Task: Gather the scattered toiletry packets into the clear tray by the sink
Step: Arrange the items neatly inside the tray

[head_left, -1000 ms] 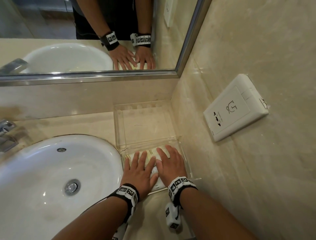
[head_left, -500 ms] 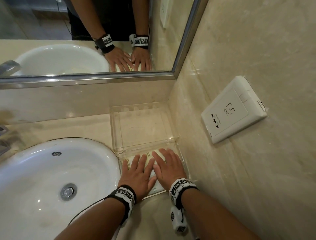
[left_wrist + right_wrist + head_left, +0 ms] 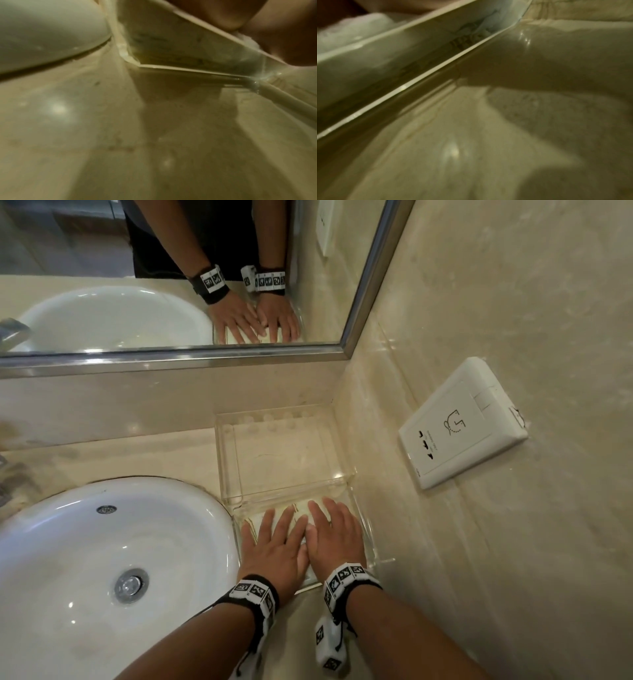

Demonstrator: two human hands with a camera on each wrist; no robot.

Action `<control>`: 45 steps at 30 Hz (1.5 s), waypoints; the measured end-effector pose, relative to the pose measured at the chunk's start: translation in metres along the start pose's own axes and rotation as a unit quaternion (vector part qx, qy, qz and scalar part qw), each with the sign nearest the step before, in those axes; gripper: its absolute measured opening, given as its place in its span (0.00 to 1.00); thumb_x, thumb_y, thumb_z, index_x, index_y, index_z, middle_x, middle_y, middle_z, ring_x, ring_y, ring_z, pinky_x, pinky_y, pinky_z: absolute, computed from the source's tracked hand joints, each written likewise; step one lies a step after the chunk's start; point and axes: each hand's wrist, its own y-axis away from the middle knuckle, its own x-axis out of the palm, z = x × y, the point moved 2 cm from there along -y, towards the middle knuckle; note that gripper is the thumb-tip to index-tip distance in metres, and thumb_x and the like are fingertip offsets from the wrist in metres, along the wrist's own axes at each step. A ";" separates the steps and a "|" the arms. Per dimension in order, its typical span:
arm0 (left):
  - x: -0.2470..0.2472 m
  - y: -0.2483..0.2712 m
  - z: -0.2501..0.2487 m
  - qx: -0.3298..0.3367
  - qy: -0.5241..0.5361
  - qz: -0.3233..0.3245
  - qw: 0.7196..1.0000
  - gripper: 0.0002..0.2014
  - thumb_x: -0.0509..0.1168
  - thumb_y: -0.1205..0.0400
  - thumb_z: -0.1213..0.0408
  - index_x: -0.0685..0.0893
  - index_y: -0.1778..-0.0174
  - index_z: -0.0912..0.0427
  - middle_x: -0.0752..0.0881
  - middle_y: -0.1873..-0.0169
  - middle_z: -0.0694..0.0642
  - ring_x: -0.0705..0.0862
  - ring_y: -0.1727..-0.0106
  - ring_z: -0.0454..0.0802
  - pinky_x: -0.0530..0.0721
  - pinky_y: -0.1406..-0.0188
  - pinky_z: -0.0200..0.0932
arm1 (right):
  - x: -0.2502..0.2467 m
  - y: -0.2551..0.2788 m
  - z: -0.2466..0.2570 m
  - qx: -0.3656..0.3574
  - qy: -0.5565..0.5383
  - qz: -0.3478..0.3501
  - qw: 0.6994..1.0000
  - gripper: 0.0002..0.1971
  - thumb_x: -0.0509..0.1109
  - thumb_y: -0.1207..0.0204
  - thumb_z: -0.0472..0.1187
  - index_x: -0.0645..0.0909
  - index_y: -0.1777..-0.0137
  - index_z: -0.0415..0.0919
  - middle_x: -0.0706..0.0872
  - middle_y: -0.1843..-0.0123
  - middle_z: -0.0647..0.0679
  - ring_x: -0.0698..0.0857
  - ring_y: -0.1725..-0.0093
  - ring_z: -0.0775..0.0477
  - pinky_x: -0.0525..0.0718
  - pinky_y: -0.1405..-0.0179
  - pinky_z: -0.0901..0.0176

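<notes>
Two hands are down flat, side by side, on a pile of pale packets (image 3: 255, 525) sitting in the near section of the clear tray (image 3: 226, 460). Left hand (image 3: 274, 546) has its fingers straight and a bit spread, pressing on the packets; right hand (image 3: 334, 537) is the same deal, fingers straight and laid over the pile, thumb edges of both hands touching in the middle. Neither is curled around anything, just pressing.

That tray sits in the corner of the tabletop (image 3: 113, 453), tucked right against the side wall and just beside the white sink (image 3: 68, 559). It looks split in two: the far section toward the mirror (image 3: 137, 251) shows only its bare bottom, and the packets are all in the near one under the hands. How many packets there are, can't tell, the hands cover most of them.

From the left wrist view you get the tray's near corner (image 3: 130, 59) low on the tabletop with printed packet edges showing through the clear wall, sink rim (image 3: 51, 33) off to the left. Right wrist view is blurry but shows the tray's long wall (image 3: 419, 60) with packets behind it.

White socket plate (image 3: 462, 422) on the side wall. Both wrists wear black bands with black and white marker squares.
</notes>
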 end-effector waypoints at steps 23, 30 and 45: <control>0.007 -0.006 0.001 0.030 -0.038 -0.014 0.999 0.34 0.45 0.17 0.42 0.60 0.15 0.54 0.59 0.15 0.52 0.56 0.15 0.61 0.50 0.24 0.76 | 0.004 -0.011 -0.006 -0.018 -0.011 0.002 1.000 0.30 0.46 0.18 0.60 0.64 0.16 0.59 0.64 0.14 0.49 0.56 0.13 0.44 0.56 0.15 0.44; 0.009 -0.007 0.001 0.021 -0.030 -0.009 0.999 0.34 0.41 0.15 0.41 0.51 0.14 0.51 0.48 0.13 0.51 0.45 0.14 0.59 0.40 0.22 0.74 | 0.006 -0.010 -0.006 -0.016 0.000 -0.008 1.000 0.28 0.47 0.16 0.59 0.64 0.16 0.58 0.64 0.14 0.50 0.57 0.13 0.45 0.55 0.15 0.46; -0.001 -0.001 0.005 0.028 -0.017 0.013 0.999 0.33 0.37 0.15 0.40 0.43 0.14 0.47 0.39 0.14 0.49 0.34 0.15 0.59 0.37 0.23 0.76 | 0.006 -0.009 -0.006 -0.015 0.011 -0.018 1.000 0.32 0.41 0.20 0.62 0.65 0.17 0.59 0.65 0.15 0.50 0.59 0.14 0.44 0.58 0.16 0.45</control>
